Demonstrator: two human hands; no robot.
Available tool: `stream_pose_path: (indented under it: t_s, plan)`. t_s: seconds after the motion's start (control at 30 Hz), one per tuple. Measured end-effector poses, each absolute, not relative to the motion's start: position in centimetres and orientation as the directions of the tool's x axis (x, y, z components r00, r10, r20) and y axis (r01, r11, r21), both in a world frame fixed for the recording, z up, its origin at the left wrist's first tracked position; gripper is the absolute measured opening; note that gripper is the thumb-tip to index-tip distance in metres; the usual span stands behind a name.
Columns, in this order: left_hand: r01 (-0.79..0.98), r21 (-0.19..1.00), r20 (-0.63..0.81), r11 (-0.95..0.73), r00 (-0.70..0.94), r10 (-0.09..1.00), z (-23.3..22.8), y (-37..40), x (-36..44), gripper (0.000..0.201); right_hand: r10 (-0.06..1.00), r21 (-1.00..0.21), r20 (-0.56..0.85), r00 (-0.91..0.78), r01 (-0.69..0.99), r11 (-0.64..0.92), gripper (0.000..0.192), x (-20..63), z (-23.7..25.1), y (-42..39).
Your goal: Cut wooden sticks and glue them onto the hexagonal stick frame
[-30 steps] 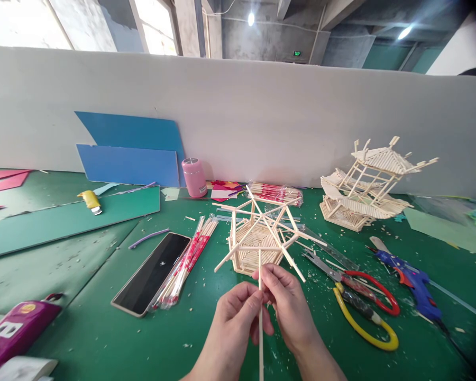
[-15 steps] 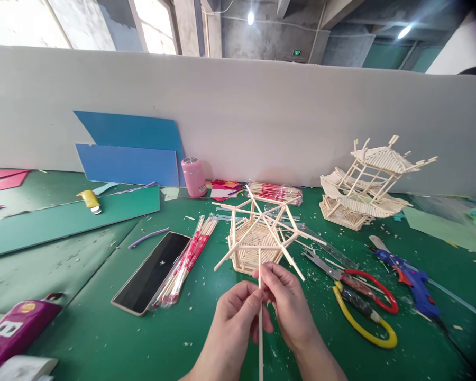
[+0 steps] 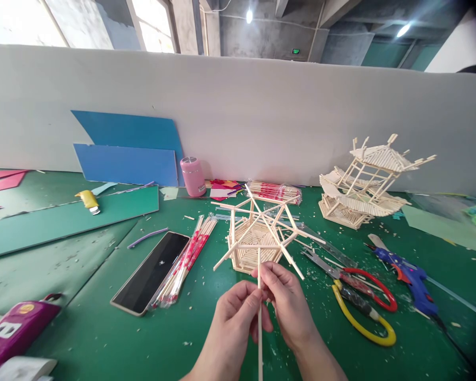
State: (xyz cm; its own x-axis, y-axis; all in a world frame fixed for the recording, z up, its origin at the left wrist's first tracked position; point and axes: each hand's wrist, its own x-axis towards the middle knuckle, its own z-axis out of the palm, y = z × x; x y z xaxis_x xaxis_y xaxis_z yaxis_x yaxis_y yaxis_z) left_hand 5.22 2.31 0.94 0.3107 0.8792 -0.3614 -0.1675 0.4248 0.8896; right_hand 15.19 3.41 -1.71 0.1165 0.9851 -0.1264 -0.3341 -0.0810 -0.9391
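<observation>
My left hand and my right hand both pinch one thin wooden stick that stands upright between them. Its top end reaches up to the front of a small hexagonal stick frame that rests on the green mat. Spokes stick out from that frame on all sides. Whether the stick's tip touches the frame I cannot tell.
Left of the frame lie a pack of sticks and a dark phone. To the right are scissors with red and yellow handles, a blue glue gun and a finished stick pavilion. A pink cup stands by the white wall.
</observation>
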Motion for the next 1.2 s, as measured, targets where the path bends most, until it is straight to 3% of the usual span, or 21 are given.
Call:
stream_pose_path:
  t_s: [1.2]
  plan:
    - [-0.174,0.897,-0.345,0.406,0.297,0.89,0.6,2.16,5.19,0.024,0.984,-0.92,-0.134,0.114,-0.384,-0.081,0.031,15.16,-1.94,3.28]
